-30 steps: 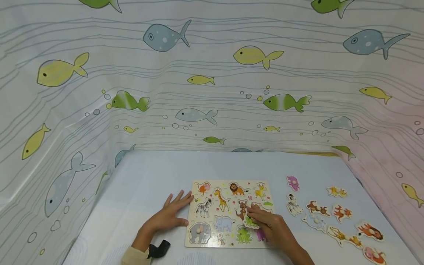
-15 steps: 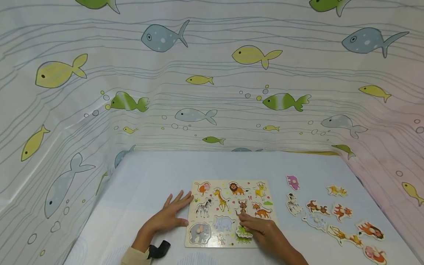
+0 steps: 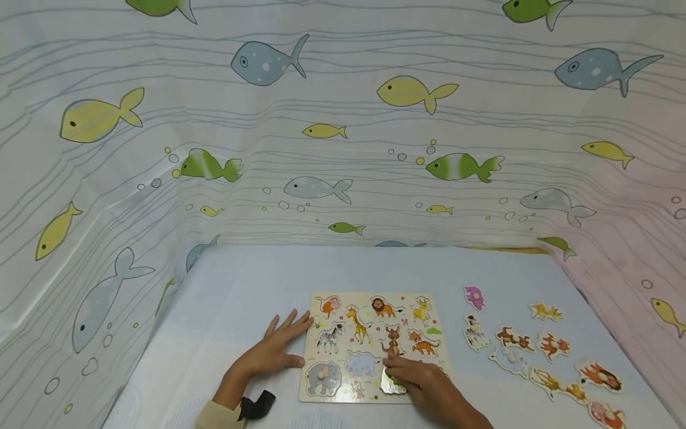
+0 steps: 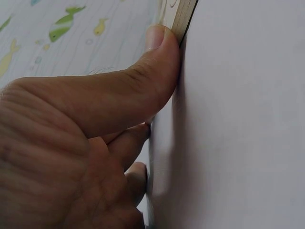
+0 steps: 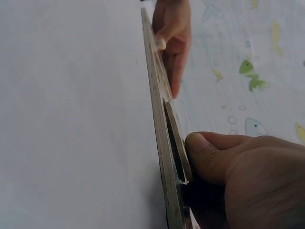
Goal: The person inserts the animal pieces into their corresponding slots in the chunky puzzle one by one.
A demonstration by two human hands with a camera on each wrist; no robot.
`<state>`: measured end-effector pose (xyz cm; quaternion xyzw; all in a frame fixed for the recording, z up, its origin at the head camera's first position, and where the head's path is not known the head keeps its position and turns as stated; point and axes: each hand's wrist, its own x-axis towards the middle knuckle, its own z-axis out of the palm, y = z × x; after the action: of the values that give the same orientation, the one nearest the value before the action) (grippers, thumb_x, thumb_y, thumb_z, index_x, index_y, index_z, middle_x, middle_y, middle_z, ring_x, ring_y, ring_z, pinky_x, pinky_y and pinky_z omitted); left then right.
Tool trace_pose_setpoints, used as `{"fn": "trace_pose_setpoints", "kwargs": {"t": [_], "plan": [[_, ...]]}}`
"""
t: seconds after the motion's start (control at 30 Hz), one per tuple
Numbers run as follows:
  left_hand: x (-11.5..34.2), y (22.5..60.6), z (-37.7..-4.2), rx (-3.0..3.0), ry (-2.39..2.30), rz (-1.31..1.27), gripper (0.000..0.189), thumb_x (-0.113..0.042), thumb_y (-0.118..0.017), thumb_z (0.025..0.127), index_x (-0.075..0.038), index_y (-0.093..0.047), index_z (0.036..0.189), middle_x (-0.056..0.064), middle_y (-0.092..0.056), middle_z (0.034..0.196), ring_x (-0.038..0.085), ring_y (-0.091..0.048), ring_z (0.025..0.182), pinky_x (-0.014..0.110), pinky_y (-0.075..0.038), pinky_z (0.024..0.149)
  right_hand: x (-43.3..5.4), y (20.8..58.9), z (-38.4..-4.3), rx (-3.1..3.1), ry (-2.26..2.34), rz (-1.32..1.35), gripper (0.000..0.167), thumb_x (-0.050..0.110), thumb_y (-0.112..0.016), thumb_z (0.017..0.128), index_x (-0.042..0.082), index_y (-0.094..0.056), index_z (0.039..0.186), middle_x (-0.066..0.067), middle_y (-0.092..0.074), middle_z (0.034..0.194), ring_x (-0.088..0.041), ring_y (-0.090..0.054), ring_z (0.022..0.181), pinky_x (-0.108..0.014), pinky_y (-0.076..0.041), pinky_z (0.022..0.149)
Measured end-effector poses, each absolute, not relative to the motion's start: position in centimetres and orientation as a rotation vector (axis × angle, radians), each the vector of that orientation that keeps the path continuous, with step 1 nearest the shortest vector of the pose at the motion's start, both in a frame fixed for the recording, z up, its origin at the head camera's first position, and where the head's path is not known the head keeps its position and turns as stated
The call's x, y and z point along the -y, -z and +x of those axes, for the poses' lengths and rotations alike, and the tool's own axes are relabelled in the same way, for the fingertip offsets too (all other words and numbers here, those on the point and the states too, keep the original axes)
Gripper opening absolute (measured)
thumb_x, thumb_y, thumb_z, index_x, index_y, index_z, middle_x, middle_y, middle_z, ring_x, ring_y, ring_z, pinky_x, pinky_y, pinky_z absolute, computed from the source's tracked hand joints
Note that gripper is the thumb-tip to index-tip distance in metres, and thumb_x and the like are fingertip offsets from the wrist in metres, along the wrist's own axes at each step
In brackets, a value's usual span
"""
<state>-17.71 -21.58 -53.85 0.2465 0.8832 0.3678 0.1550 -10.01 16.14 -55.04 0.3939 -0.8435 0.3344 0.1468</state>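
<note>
A wooden animal puzzle board [image 3: 367, 394] lies on the table. My left hand [image 3: 268, 351] is at its left edge with spread fingers; in the left wrist view the thumb [image 4: 164, 50] touches the board's edge. With fingertips and thumb, my right hand [image 3: 429, 384] pinches the frog puzzle piece [image 3: 393, 384] over the frog picture at the board's lower front. In the right wrist view the piece [image 5: 177, 138] sits tilted against the board, one end raised; its face is mostly covered by the hand. A grey elephant piece [image 3: 323, 379] with a knob sits in the lower-left slot.
Several loose animal pieces lie right of the board, among them a purple hippo-like piece [image 3: 474, 297], a zebra [image 3: 474, 332], a giraffe [image 3: 557, 384] and a lion [image 3: 600, 375]. A fish-patterned sheet [image 3: 343, 149] hangs behind the table [image 3: 257, 274].
My right hand has moved left and toward the near edge with the frog piece, from beside the kangaroo picture onto the frog picture, uncovering the tiger picture. The left hand has stayed put.
</note>
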Motion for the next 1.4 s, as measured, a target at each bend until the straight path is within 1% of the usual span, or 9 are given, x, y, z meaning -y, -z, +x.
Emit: {"fn": "trace_pose_setpoints", "kwargs": {"t": [0.17, 0.47, 0.63, 0.73, 0.93, 1.13, 1.33, 1.4], "plan": [[21.56, 53.65, -17.67, -2.532, -1.064, 0.721, 0.09, -0.028, -0.08, 0.077, -0.011, -0.037, 0.154, 0.013, -0.026, 0.165, 0.042, -0.005, 0.155, 0.064, 0.016, 0.12, -16.07, 54.84, -9.79, 2.495, -0.933, 1.097, 0.038, -0.001, -0.074, 0.083, 0.011, -0.074, 0.119, -0.005, -0.071, 0.127, -0.025, -0.069, 0.115, -0.003, -0.038, 0.104], [21.58, 53.73, -17.55, -2.539, -1.067, 0.714, 0.09, -0.028, -0.08, 0.076, -0.011, -0.038, 0.154, 0.012, -0.027, 0.165, 0.042, -0.006, 0.155, 0.062, 0.015, 0.12, -16.07, 55.13, -9.72, 2.494, -0.951, 1.101, 0.037, 0.001, -0.074, 0.084, 0.013, -0.074, 0.119, -0.003, -0.07, 0.129, -0.024, -0.068, 0.117, -0.005, -0.039, 0.106], [21.62, 53.78, -17.51, -2.54, -1.072, 0.725, 0.09, -0.028, -0.08, 0.076, -0.011, -0.038, 0.154, 0.013, -0.027, 0.164, 0.043, -0.006, 0.154, 0.064, 0.015, 0.12, -16.15, 55.12, -9.64, 2.47, -0.919, 1.128, 0.036, 0.002, -0.074, 0.085, 0.013, -0.074, 0.119, -0.003, -0.071, 0.128, -0.023, -0.069, 0.117, -0.01, -0.043, 0.106], [21.6, 53.75, -17.5, -2.536, -1.075, 0.732, 0.09, -0.029, -0.08, 0.076, -0.01, -0.038, 0.154, 0.015, -0.027, 0.164, 0.045, -0.006, 0.154, 0.065, 0.015, 0.119, -16.2, 55.03, -9.58, 2.467, -0.896, 1.134, 0.036, 0.003, -0.073, 0.085, 0.014, -0.074, 0.12, -0.002, -0.071, 0.128, -0.022, -0.068, 0.117, -0.011, -0.042, 0.107], [21.57, 53.74, -17.55, -2.542, -1.048, 0.714, 0.09, -0.029, -0.079, 0.077, -0.012, -0.037, 0.155, 0.011, -0.027, 0.165, 0.041, -0.006, 0.155, 0.063, 0.015, 0.121, -16.18, 54.95, -9.57, 2.479, -0.883, 1.137, 0.036, 0.004, -0.073, 0.086, 0.014, -0.073, 0.121, -0.001, -0.07, 0.129, -0.022, -0.068, 0.118, -0.01, -0.038, 0.109], [21.64, 53.76, -17.54, -2.548, -1.056, 0.732, 0.09, -0.03, -0.079, 0.077, -0.011, -0.038, 0.154, 0.013, -0.027, 0.164, 0.043, -0.006, 0.154, 0.065, 0.014, 0.12, -16.25, 54.96, -9.69, 2.451, -0.861, 1.156, 0.036, 0.004, -0.073, 0.086, 0.013, -0.073, 0.121, -0.003, -0.07, 0.128, -0.023, -0.068, 0.117, -0.013, -0.043, 0.108], [21.73, 53.79, -17.54, -2.547, -1.044, 0.713, 0.09, -0.03, -0.079, 0.078, -0.012, -0.037, 0.155, 0.011, -0.027, 0.165, 0.041, -0.005, 0.155, 0.063, 0.014, 0.121, -16.28, 54.86, -9.64, 2.479, -0.861, 1.159, 0.036, 0.004, -0.073, 0.086, 0.014, -0.073, 0.121, -0.002, -0.07, 0.129, -0.022, -0.068, 0.118, -0.009, -0.039, 0.109], [21.74, 53.74, -17.54, -2.549, -1.039, 0.702, 0.09, -0.03, -0.079, 0.078, -0.013, -0.037, 0.155, 0.01, -0.026, 0.165, 0.04, -0.005, 0.155, 0.062, 0.015, 0.121, -16.27, 54.77, -9.62, 2.499, -0.855, 1.155, 0.036, 0.004, -0.073, 0.086, 0.014, -0.073, 0.121, -0.002, -0.07, 0.13, -0.021, -0.068, 0.118, -0.012, -0.042, 0.107]]}}
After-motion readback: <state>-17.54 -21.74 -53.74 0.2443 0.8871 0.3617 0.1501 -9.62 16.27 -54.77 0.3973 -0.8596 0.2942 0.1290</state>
